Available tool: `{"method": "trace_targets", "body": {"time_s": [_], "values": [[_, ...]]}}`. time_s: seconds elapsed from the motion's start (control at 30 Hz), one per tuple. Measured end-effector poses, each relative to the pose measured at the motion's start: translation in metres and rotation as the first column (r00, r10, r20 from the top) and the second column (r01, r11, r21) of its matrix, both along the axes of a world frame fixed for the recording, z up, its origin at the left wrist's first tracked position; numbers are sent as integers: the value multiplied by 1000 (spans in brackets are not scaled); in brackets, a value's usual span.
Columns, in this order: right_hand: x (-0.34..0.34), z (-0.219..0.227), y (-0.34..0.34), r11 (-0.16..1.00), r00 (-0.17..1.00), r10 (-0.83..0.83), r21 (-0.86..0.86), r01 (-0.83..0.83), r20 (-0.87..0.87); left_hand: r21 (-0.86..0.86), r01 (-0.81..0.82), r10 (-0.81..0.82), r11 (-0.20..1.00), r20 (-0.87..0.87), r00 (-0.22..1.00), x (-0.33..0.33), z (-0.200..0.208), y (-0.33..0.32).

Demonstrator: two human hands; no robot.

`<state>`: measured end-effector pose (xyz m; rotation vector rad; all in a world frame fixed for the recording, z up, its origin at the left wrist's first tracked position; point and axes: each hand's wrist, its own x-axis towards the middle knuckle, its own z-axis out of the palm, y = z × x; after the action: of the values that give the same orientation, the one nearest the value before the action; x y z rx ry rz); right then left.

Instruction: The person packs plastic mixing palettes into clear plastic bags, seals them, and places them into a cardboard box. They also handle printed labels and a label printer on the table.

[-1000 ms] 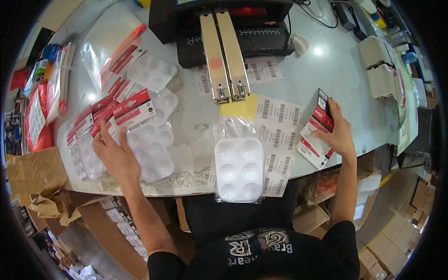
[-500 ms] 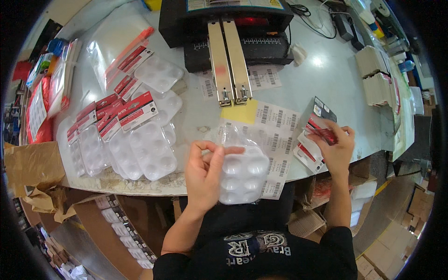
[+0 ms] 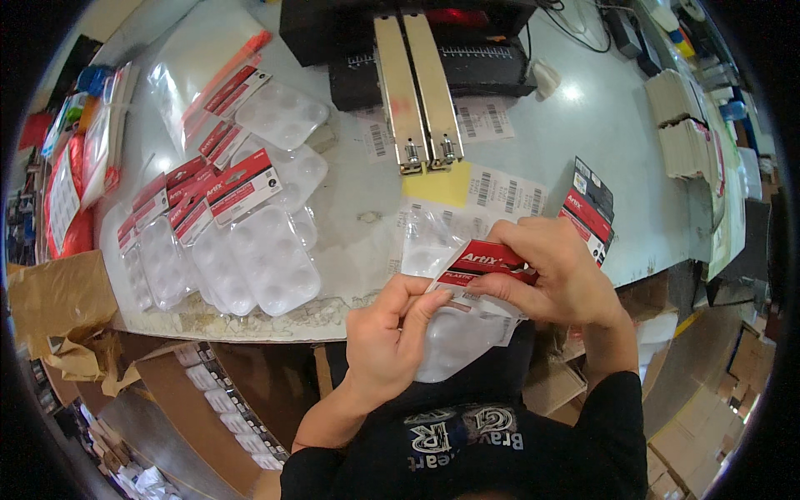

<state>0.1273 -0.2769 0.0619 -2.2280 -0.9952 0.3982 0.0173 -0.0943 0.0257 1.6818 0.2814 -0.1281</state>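
Observation:
My left hand (image 3: pixel 387 333) pinches the top of a clear plastic bag with a white paint palette (image 3: pixel 450 346) in it, near the table's front edge. From the right, my right hand (image 3: pixel 558 275) grips a folded red and white header card (image 3: pixel 483 257), its fingers closed over one end. The card lies across the bag's mouth, its left end by my left fingertips. Both forearms come up from below. More header cards (image 3: pixel 587 208) lie just beyond my right hand. To the left, several bagged palettes (image 3: pixel 262 258) with red cards overlap in a pile.
A black machine (image 3: pixel 433 71) with two long metal arms (image 3: pixel 406 100) stands at the back. Barcode label sheets (image 3: pixel 508 192) and a yellow square (image 3: pixel 440 185) lie beneath the arms' tips. Card stacks (image 3: pixel 687 146) stand at right; an open carton (image 3: pixel 179 417) sits below left.
My right hand has lifted a header card from the right and brought it left to the bag's mouth. The bagged palette has tilted, and my left hand still holds it.

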Motion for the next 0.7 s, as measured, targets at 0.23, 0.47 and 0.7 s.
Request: {"method": "trace_targets", "body": {"time_s": [0.23,0.47,0.7], "values": [[-2,-16,-11,925,912,-278,173,339,-301,53,-261,253,964,128,959,7,-13,9],[-21,-40,-16,868,662,-180,199,455,-727,44,-341,335,939,104,936,13,-22,14],[-26,-48,-16,877,786,-209,245,414,-582,101,-358,344,928,134,930,15,-23,14]]}}
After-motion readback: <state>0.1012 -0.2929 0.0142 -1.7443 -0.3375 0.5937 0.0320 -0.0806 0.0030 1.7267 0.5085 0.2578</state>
